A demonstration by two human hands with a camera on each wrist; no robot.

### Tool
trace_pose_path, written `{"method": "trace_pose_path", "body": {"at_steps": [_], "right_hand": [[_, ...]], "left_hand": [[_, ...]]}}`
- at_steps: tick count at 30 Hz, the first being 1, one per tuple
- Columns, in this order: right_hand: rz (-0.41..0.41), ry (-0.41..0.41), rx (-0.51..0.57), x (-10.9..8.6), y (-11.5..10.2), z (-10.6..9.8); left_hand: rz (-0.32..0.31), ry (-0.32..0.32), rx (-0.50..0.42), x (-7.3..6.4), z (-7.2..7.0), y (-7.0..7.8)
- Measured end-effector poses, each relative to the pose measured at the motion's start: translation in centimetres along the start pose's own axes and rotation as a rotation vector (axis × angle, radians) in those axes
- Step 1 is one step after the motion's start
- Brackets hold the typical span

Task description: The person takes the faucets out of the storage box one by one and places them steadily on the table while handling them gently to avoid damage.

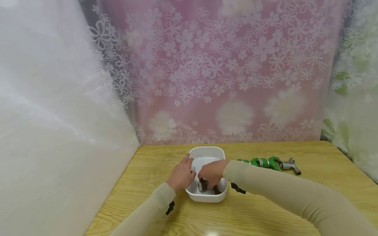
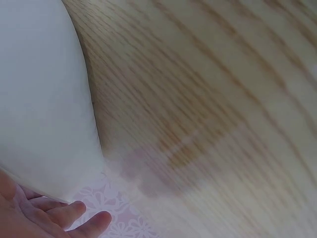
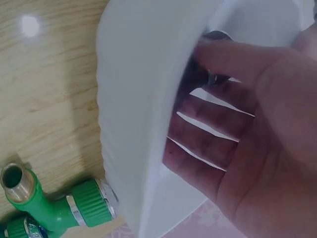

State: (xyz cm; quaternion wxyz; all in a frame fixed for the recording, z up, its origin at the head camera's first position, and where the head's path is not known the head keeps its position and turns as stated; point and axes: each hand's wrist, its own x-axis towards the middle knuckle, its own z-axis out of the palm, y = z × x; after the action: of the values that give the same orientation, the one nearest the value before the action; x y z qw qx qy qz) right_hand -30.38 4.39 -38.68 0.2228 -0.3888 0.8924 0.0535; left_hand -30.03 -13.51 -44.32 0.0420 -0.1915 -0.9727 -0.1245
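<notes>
A white plastic basin (image 1: pixel 206 198) stands on the wooden table. Inside it, my right hand (image 1: pixel 212 173) reaches down and pinches a brown pipe fitting (image 1: pixel 202 185) with a silvery ring at its end. In the right wrist view, thumb and index finger meet around this dark fitting (image 3: pixel 194 79), while the other fingers spread out loosely. A second brown part (image 1: pixel 217 189) shows below that hand, near the basin's front wall. My left hand (image 1: pixel 182 174) rests on the basin's left rim with relaxed fingers. Its fingertips (image 2: pixel 101 220) extend past the rim in the left wrist view.
Green pipe fittings (image 1: pixel 264 162) with metal rings lie right of the basin, partly behind my right forearm. A silvery metal tap (image 1: pixel 290 165) sits at their right end. A pink flowered curtain (image 1: pixel 230 82) hangs behind the table, and a white sheet (image 1: pixel 59 114) covers the left side.
</notes>
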Motion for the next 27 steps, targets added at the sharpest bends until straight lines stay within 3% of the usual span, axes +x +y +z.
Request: {"method": "trace_pose_path", "body": {"at_steps": [12,22,27], "right_hand": [[0.001,0.024,0.029,-0.08,-0.23,0.6],[-0.048,0.041,0.027,0.18,0.12,0.84],[-0.083,0.094,0.003,0.3,0.37,0.87]], "left_hand": [[-0.007,0.01,0.012,0.06,0.35,-0.02],[0.003,0.021,0.007,-0.02,0.37,0.09],[0.005,0.028,0.021,-0.03,0.29,0.09]]}}
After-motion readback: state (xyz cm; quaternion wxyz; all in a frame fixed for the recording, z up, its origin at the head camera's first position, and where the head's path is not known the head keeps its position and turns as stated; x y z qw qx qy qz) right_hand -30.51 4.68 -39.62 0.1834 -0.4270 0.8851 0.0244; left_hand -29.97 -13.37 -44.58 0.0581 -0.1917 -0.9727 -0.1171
